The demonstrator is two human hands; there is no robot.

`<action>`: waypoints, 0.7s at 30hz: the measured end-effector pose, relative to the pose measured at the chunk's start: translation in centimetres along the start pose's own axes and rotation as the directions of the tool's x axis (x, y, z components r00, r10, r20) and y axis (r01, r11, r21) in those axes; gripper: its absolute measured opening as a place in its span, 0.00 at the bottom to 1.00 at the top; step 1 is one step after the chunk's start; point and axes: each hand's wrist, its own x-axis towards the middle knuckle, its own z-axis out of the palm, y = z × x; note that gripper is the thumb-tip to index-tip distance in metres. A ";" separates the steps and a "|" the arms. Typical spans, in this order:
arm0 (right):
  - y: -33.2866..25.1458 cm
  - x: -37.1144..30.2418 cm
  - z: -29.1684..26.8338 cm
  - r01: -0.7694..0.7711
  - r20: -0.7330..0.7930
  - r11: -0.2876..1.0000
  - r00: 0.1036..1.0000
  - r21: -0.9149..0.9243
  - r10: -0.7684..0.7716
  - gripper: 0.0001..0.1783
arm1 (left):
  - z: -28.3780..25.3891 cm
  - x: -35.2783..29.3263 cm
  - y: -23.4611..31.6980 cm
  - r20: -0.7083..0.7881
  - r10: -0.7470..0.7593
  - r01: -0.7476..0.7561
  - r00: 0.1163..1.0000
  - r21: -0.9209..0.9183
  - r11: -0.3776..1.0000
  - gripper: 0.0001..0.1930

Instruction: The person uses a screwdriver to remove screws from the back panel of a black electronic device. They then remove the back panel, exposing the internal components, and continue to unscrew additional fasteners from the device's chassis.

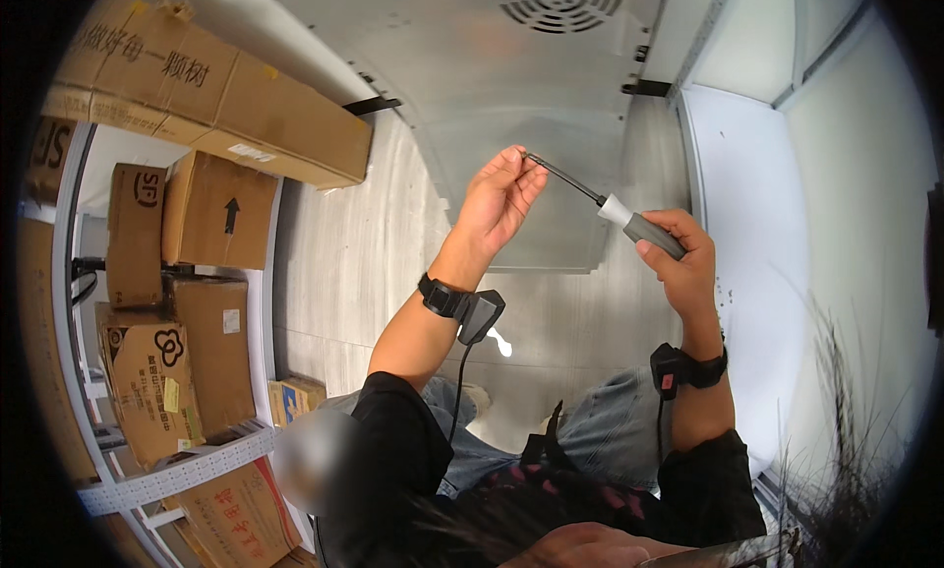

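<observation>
- Head view: the right hand (678,258) is wrapped shut around the dark grey handle of a screwdriver (612,209), held up in front of the person's chest.
- The screwdriver has a white collar where the handle meets a thin dark shaft, and the shaft slants up and to the left toward the other hand.
- The left hand (497,199) is raised with its fingers bunched together, pinching the tip of the shaft between fingertips and thumb; what, if anything, sits at the tip is too small to tell.
- Each wrist carries a black strap: the left wrist device (462,304) has a cable hanging down from it, and the right wrist device (678,369) shows a small red mark.
- Behind the hands stands a grey metal panel (511,86) with a round vent grille (559,0) near its top edge.
- Below lies a pale floor (344,263), with the person's jeans and dark sleeves at the lower edge.
- To the left a white metal shelf rack (167,475) holds stacked cardboard boxes (211,214), and one long cardboard box (206,91) lies across the top.
- To the right a white wall panel (747,234) rises, well apart from the hands.
</observation>
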 end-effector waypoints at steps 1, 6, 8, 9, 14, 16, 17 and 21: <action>-0.4 0.4 1.4 -0.009 0.008 1.000 1.000 -0.008 0.009 0.14 | -0.7 -0.3 1.4 -0.012 -0.005 0.005 1.000 -0.001 1.000 0.07; -2.1 0.8 7.1 0.104 -0.001 0.992 0.995 -0.073 -0.104 0.14 | -2.4 -1.9 6.9 -0.066 0.001 0.003 0.998 0.071 0.997 0.07; -2.9 0.5 9.3 0.152 -0.035 0.979 0.987 -0.139 -0.158 0.14 | -2.6 -2.4 8.9 -0.077 0.001 0.010 0.997 0.143 0.990 0.07; -3.5 0.4 10.4 0.174 -0.049 0.966 0.981 -0.190 -0.186 0.14 | -2.5 -2.6 10.1 -0.079 0.005 0.009 0.997 0.181 0.983 0.07; -8.8 -0.5 16.0 0.371 -0.036 0.790 0.896 -0.488 -0.443 0.17 | -3.4 -4.2 15.1 -0.101 -0.040 0.069 0.994 0.307 0.949 0.07; -10.2 -0.8 17.9 0.368 -0.077 0.778 0.881 -0.509 -0.466 0.17 | -3.2 -4.4 16.8 -0.130 -0.097 0.132 0.987 0.300 0.945 0.07; -10.9 -0.8 18.7 0.365 -0.097 0.773 0.873 -0.519 -0.477 0.17 | -3.0 -4.4 17.8 -0.120 -0.107 0.139 0.987 0.304 0.943 0.07; -13.2 -0.9 21.1 0.269 -0.163 0.848 0.912 -0.457 -0.377 0.15 | -2.5 -4.1 20.6 -0.045 -0.139 0.146 0.989 0.312 0.939 0.08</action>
